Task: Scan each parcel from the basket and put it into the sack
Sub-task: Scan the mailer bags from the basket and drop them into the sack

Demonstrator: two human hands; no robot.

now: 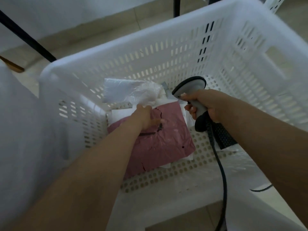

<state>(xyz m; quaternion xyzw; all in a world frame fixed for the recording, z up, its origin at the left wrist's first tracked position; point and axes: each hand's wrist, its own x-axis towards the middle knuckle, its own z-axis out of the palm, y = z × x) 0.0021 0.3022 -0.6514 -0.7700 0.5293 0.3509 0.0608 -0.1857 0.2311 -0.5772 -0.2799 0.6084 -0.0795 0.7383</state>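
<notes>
Both our hands reach into the white basket (166, 52): our left hand (146, 116) rests fingers-down on the pink parcel (160, 144) at frame centre, our right hand (205, 104) grips the barcode scanner (191, 90).

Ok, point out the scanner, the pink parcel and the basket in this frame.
scanner (191, 87), head view, on the back of its grey head.
pink parcel (160, 144), head view, middle of its wrinkled top face.
basket (150, 64), head view, on the slotted far wall.

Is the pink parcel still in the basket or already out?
In. The pink parcel lies flat on the floor of the white basket, over white parcels, with the left hand resting on its top edge.
</notes>
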